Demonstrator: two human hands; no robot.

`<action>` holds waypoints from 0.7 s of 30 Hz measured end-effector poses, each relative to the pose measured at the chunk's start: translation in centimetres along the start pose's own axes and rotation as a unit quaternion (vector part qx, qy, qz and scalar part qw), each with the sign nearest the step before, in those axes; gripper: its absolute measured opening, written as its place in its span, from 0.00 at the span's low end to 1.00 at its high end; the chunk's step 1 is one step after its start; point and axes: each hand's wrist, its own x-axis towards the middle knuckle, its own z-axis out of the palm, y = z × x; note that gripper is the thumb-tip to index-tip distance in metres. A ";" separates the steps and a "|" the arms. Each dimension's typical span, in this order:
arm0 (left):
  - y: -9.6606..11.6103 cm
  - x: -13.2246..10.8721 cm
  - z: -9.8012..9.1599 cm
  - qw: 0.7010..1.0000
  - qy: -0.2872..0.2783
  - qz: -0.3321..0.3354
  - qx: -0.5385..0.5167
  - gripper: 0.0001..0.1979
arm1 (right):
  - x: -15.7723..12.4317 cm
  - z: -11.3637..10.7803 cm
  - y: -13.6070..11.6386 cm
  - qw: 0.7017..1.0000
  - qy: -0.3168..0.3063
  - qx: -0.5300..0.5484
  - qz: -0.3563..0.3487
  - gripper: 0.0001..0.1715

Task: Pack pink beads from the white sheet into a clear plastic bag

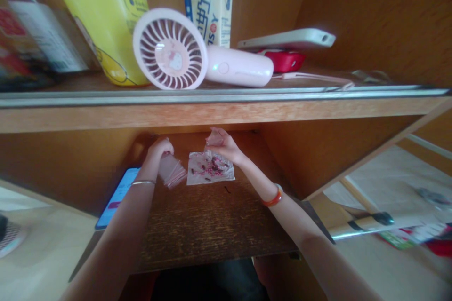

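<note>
At the left of the lower shelf, one phone [118, 197] shows a lit blue screen just beside the left hand [160, 150]. The left fingers curl narrowly around a bundle of clear plastic bags [172, 170]; the number of bags in it cannot be counted. One thin metal bangle [143, 182] circles the left wrist.

To the right, one clear packet of red and dark beads [210, 168] lies flat on the wooden lower shelf [212, 230]. The right hand [228, 146] is directly beyond it, its fingers pinching one pinkish plastic bag [214, 137]. One orange bracelet [273, 196] circles the right wrist.

Status: one packet is down on the shelf, while the bundle and the single bag are held above it.

The upper shelf carries, left to right, one yellow tin [106, 23], one pink handheld fan [169, 48], one carton [210, 14], and one white phone [286, 38] resting on one red case [284, 60].
</note>
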 end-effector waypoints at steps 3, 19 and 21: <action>0.5 -0.3 0.1 0.999 -0.027 -0.024 0.029 0.04 | 0.0 -0.1 -0.1 1.000 -0.007 0.000 -0.001 0.40; 2.9 -0.9 0.7 0.999 -0.027 -0.010 0.040 0.06 | 0.5 -0.7 0.8 1.000 0.003 0.008 -0.003 0.41; 3.6 -0.9 1.2 0.999 -0.022 0.012 0.020 0.08 | 0.5 -0.8 0.8 1.000 0.002 0.023 0.005 0.41</action>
